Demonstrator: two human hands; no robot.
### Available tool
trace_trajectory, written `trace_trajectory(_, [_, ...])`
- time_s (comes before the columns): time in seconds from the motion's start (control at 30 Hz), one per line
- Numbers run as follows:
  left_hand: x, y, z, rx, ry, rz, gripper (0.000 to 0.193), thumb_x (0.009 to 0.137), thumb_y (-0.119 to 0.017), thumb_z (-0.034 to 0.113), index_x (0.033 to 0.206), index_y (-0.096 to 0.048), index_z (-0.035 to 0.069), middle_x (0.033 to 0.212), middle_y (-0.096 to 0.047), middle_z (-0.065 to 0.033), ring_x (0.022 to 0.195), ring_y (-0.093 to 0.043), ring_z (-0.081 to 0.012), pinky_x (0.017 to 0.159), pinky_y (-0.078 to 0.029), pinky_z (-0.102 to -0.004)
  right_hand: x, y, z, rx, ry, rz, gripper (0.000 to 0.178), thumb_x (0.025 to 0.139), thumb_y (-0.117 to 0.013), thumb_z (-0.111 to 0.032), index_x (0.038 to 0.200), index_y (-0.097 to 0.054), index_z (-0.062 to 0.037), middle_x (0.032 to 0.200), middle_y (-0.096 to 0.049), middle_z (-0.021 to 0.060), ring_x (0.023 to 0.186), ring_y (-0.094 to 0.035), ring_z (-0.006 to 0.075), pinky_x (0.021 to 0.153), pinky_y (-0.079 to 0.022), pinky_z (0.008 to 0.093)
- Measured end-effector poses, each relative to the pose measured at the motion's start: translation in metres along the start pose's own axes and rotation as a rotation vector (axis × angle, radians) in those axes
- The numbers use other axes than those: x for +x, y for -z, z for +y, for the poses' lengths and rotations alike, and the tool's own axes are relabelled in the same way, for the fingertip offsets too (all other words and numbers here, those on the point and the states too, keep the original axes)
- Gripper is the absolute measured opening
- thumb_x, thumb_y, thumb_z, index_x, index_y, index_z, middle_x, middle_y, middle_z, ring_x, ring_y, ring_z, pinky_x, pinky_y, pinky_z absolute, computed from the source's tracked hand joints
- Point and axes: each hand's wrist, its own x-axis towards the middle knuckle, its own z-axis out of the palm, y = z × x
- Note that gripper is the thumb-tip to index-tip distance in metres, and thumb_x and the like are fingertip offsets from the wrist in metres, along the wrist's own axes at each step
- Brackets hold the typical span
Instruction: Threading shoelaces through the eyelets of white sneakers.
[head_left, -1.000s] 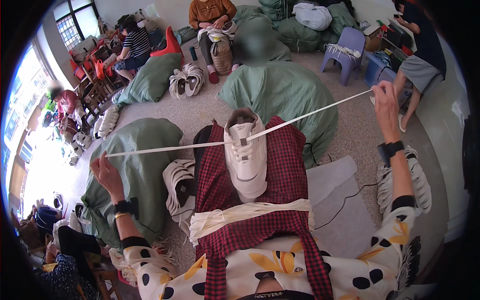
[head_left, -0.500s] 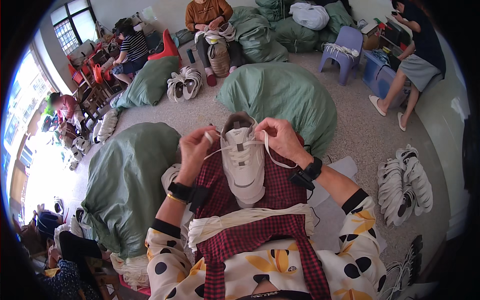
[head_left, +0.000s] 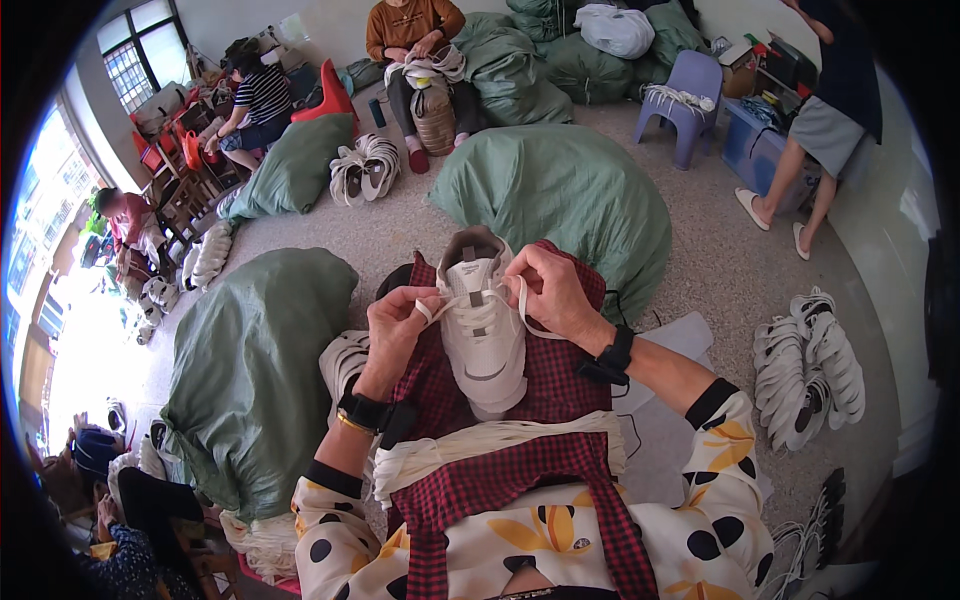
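Note:
A white sneaker [head_left: 483, 345] rests on my lap over a red-and-black checked apron [head_left: 556, 375], its toe toward me and its heel opening away. My left hand [head_left: 403, 322] pinches one end of the white shoelace at the left eyelet side. On the other side my right hand [head_left: 552, 293] pinches the lace by the upper eyelets, and a loop of it hangs below the fingers. The lace crosses the tongue in several rows. A bundle of loose white laces [head_left: 500, 450] lies across my lap, nearer to me than the toe.
Large green sacks [head_left: 262, 375] stand at my left and a bigger one [head_left: 560, 200] ahead. Bunched white shoes [head_left: 808, 370] sit on the floor at right. A purple stool [head_left: 682, 105] and blue bin [head_left: 757, 150] are farther back. Several people sit or stand around.
Both hands have come in closer to the sneaker's eyelets, the left moving right and down. The lace that stretched out to the left is now drawn in near the shoe.

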Motion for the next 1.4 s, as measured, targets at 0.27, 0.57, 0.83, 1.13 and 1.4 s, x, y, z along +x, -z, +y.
trace_trajectory(0.27, [-0.006, -0.001, -0.007, 0.089, -0.072, 0.130, 0.017, 0.093, -0.069, 0.008, 0.106, -0.069, -0.003, 0.096, -0.073, -0.0079, 0.090, -0.069, -0.0125, 0.084, -0.056, -0.0266, 0.018, -0.006, -0.004, -0.351, 0.352, -0.146, 0.012, 0.078, -0.064, 0.006, 0.083, -0.055, 0.0004, 0.076, -0.058, 0.0136, 0.068, -0.061, 0.0238, 0.060, -0.050, 0.0303])
trace_trajectory(0.57, [-0.004, -0.011, -0.011, 0.183, -0.144, 0.236, 0.011, 0.090, -0.072, 0.008, 0.097, -0.071, -0.001, 0.085, -0.071, -0.0014, 0.078, -0.063, -0.0050, 0.070, -0.052, -0.0217, 0.029, 0.003, -0.012, -0.161, 0.049, -0.261, 0.016, 0.075, -0.069, 0.002, 0.091, -0.066, 0.0014, 0.075, -0.062, 0.0137, 0.062, -0.061, 0.0245, 0.059, -0.047, 0.0356])
trace_trajectory(0.83, [0.006, -0.023, 0.008, 0.673, -0.403, 0.112, 0.015, 0.084, -0.068, 0.000, 0.098, -0.070, 0.001, 0.077, -0.070, -0.0057, 0.069, -0.064, -0.0088, 0.063, -0.051, -0.0251, 0.044, 0.014, -0.015, -0.233, 0.047, -0.448, 0.019, 0.076, -0.066, 0.000, 0.094, -0.069, 0.0000, 0.079, -0.068, 0.0180, 0.073, -0.068, 0.0314, 0.065, -0.051, 0.0404])
trace_trajectory(1.13, [0.066, 0.002, 0.068, 1.168, -0.701, -0.719, 0.023, 0.074, -0.063, -0.006, 0.095, -0.064, 0.003, 0.094, -0.052, -0.0140, 0.088, -0.060, -0.0324, 0.074, -0.049, -0.0415, 0.085, 0.020, -0.032, -0.729, 0.340, -0.866, 0.013, 0.074, -0.068, -0.007, 0.086, -0.070, -0.0075, 0.098, -0.063, 0.0100, 0.102, -0.059, 0.0313, 0.085, -0.051, 0.0411])
trace_trajectory(1.4, [0.093, -0.021, 0.091, 1.287, -0.178, -0.983, 0.023, 0.075, -0.060, 0.011, 0.094, -0.068, 0.001, 0.096, -0.063, -0.0151, 0.090, -0.062, -0.0345, 0.081, -0.051, -0.0412, 0.112, 0.014, -0.024, -0.800, -0.008, -1.287, 0.030, 0.076, -0.065, -0.025, 0.095, -0.074, -0.0035, 0.083, -0.069, 0.0102, 0.086, -0.062, 0.0305, 0.084, -0.049, 0.0367])
